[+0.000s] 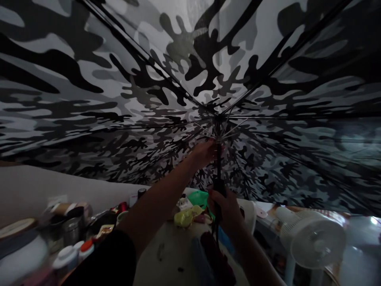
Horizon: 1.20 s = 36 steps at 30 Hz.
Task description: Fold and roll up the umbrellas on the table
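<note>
An opened umbrella [166, 91] with a grey, black and white camouflage canopy spreads over the upper part of the head view, its underside and ribs showing. My right hand [226, 206] is wrapped round the black handle [219, 186] at the lower end of the shaft. Higher up, my left hand [206, 154] closes round the shaft [219, 159] just below the point where the thin metal struts meet. Part of the left hand's fingers is dark and hard to make out.
A white fan [318, 238] stands at the lower right. Jars and bottles, one with a red cap [87, 246], crowd the lower left. Beyond my arms lie a yellow item [183, 217] and a green one [198, 198]. Dark red cloth [218, 258] lies below.
</note>
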Motion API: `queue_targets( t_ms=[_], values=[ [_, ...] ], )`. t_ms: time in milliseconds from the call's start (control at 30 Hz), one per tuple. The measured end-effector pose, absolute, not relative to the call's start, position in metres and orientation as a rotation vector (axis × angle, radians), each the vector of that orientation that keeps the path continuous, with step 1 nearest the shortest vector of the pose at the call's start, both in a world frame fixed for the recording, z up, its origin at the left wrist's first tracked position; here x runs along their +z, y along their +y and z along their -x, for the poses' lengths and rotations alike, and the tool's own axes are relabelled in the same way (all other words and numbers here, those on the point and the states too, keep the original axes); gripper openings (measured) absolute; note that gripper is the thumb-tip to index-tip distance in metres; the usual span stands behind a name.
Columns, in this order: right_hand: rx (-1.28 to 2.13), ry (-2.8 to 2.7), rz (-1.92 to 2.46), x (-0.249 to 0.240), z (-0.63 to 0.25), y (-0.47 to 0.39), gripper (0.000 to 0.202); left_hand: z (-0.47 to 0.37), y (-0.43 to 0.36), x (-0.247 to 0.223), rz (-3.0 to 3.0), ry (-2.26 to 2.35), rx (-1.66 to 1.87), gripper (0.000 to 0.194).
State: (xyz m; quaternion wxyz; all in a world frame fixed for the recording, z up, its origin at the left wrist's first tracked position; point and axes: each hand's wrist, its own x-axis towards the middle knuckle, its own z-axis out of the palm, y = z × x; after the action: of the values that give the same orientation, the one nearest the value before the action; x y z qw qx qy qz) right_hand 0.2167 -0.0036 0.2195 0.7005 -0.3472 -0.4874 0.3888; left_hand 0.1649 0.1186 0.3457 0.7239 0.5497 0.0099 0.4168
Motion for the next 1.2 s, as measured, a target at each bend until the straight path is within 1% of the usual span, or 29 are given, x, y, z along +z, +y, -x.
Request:
queue_targets(
  t_ms=[333, 533, 667, 800, 900, 1067, 1200],
  values=[
    [0.949, -1.029, 0.762, 0.222, -0.214, -0.006, 0.034, -0.163, 0.117, 0.342, -1.171, 0.051, 0.922, 0.025],
    [1.026, -1.030, 0.682, 0.219, -0.215, -0.004, 0.037, -0.160, 0.116, 0.340, -1.139, 0.051, 0.931, 0.023],
    [1.114, -0.998, 0.611, 0.218, -0.216, -0.006, 0.040, -0.161, 0.114, 0.340, -1.091, 0.039, 0.919, 0.029],
    [1.160, -0.993, 0.524, 0.216, -0.216, -0.009, 0.039, -0.162, 0.107, 0.345, -1.059, -0.001, 0.860, 0.042],
    [1.194, -0.993, 0.452, 0.217, -0.215, -0.011, 0.038, -0.164, 0.100, 0.350, -1.049, -0.037, 0.824, 0.045],
    [1.256, -1.064, 0.311, 0.222, -0.214, -0.014, 0.034, -0.166, 0.094, 0.358, -1.018, -0.088, 0.800, 0.043],
    [1.279, -1.103, 0.239, 0.223, -0.215, -0.014, 0.028, -0.168, 0.092, 0.361, -1.004, -0.101, 0.801, 0.032]
  ],
)
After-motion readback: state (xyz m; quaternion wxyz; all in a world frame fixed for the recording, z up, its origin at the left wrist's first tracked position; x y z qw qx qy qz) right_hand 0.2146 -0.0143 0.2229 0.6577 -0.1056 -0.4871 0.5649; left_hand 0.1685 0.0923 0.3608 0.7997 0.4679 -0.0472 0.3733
